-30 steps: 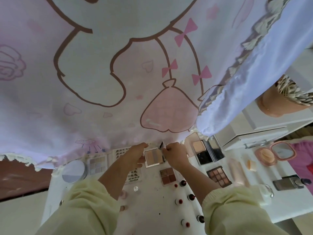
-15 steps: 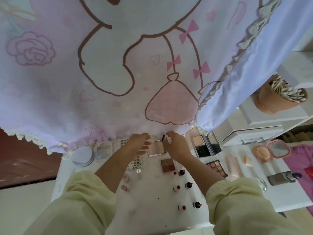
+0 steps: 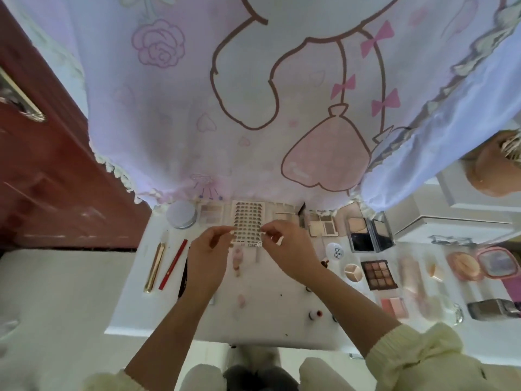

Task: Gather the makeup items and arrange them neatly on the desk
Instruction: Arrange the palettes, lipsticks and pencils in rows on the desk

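- Along the near edge of the white desk [image 3: 169, 320], a small red-capped bottle [image 3: 315, 314] is standing alone and a flat pink blush palette [image 3: 393, 306] is lying to its right. Both are looking unsorted, so I am judging the arranging roughly half done.
- At mid-depth on the left, a slim gold pen [image 3: 154, 266] and a red pencil [image 3: 172, 265] are lying side by side, already tidy.
- At mid-depth on the right, a square dark palette [image 3: 377, 274] is showing nine brown pans, and a round white pot [image 3: 353, 272] just beside it is showing three divided sections. Further right, an open pink compact [image 3: 497, 263] is holding a beige puff.
- Further in, the left hand [image 3: 207, 258] and the right hand [image 3: 287, 249] are each pinching, thumb against forefinger, opposite side edges of a white rectangular sheet [image 3: 248, 221] carrying rows of small brown pieces, seemingly lining it up in the far row.
- In that row, a round silver-lidded jar [image 3: 181, 214] is sitting at the left, and an open black compact [image 3: 363, 242] is showing a beige powder pan.
- Farthest right, a terracotta cup [image 3: 490, 176] is holding pale sticks.
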`<state>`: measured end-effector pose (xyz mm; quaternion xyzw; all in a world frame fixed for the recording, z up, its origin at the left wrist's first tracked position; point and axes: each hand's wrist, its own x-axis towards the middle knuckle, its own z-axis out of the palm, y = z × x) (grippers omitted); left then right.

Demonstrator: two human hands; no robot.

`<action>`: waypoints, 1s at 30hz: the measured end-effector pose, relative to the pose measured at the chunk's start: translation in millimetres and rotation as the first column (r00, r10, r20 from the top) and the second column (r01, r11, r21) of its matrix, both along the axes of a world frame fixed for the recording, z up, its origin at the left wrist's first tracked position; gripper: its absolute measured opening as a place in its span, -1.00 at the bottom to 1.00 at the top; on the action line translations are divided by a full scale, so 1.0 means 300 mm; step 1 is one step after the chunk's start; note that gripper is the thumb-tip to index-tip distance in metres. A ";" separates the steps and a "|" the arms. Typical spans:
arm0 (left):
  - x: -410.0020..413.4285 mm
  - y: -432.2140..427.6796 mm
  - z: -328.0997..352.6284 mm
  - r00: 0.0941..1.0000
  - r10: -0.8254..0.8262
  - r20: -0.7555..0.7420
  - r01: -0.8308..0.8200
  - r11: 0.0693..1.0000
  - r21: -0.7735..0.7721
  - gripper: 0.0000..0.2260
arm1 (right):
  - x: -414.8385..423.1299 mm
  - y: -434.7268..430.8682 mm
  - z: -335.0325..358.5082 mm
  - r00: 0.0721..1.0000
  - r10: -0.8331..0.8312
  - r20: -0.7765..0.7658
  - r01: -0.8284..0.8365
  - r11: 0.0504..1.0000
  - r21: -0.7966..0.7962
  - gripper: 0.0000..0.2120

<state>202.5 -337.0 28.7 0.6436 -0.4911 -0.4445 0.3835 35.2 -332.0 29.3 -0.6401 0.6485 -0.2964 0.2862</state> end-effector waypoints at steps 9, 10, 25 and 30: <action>0.073 0.224 -0.243 0.964 -0.140 0.227 0.103 0.980 0.170 -0.86 | 0.110 0.141 -0.094 0.916 0.363 -0.169 -0.318 0.916 0.244 -0.69; 0.073 0.236 -0.261 0.952 -0.171 0.254 0.124 0.973 0.194 -0.83 | 0.118 0.148 -0.102 0.904 0.378 -0.200 -0.320 0.908 0.272 -0.66; 0.012 0.249 -0.340 0.821 -0.376 0.429 0.293 0.923 0.248 -0.87 | 0.093 0.181 -0.205 0.962 0.233 -0.142 -0.165 0.911 0.377 -0.81; 0.012 0.242 -0.312 0.816 -0.413 0.404 0.370 0.911 0.182 -0.80 | 0.041 0.196 -0.209 0.998 -0.030 0.055 0.007 0.923 0.385 -0.85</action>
